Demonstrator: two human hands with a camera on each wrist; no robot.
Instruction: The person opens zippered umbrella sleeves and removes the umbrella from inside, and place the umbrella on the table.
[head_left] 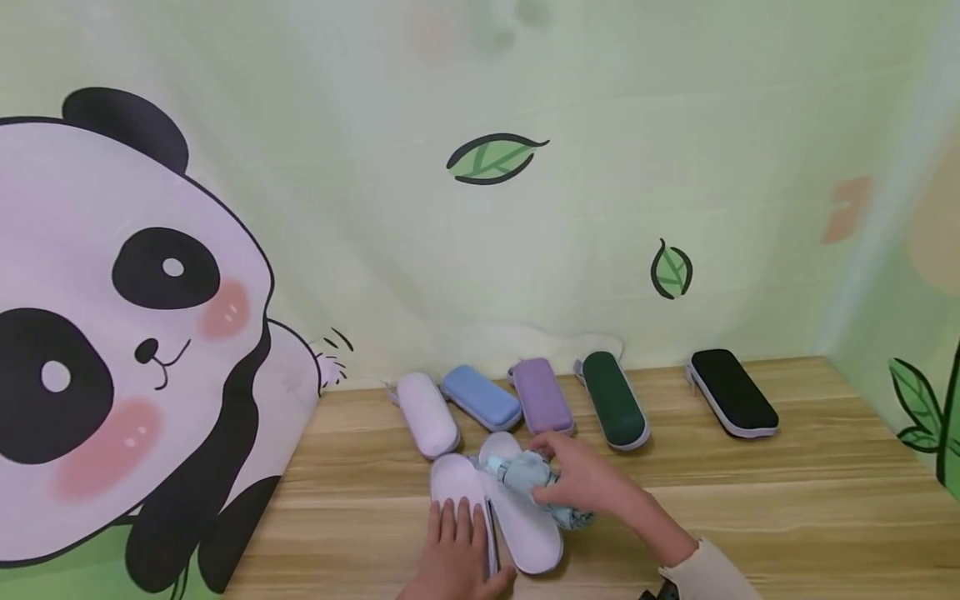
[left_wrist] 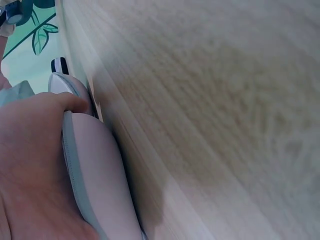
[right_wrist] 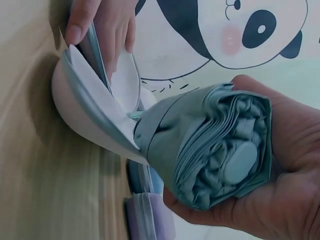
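A pale, long zip case (head_left: 528, 533) lies spread open on the wooden table, its two halves side by side. My left hand (head_left: 453, 550) rests with extended fingers on the left half, thumb out toward the right half. In the left wrist view the same hand (left_wrist: 35, 165) lies over the case's rounded shell (left_wrist: 102, 170). My right hand (head_left: 581, 475) grips a folded light blue-green compact umbrella (head_left: 525, 471), held slantwise over the right half. The right wrist view shows the umbrella's bundled fabric end (right_wrist: 220, 150) between thumb and fingers; its other end points into the case.
Behind the open case stands a row of closed zip cases: white (head_left: 427, 414), blue (head_left: 482, 397), purple (head_left: 543, 396), dark green (head_left: 613, 400) and black (head_left: 733, 392). A panda-printed backdrop (head_left: 397, 250) rises at the back edge of the wooden table (head_left: 750, 508).
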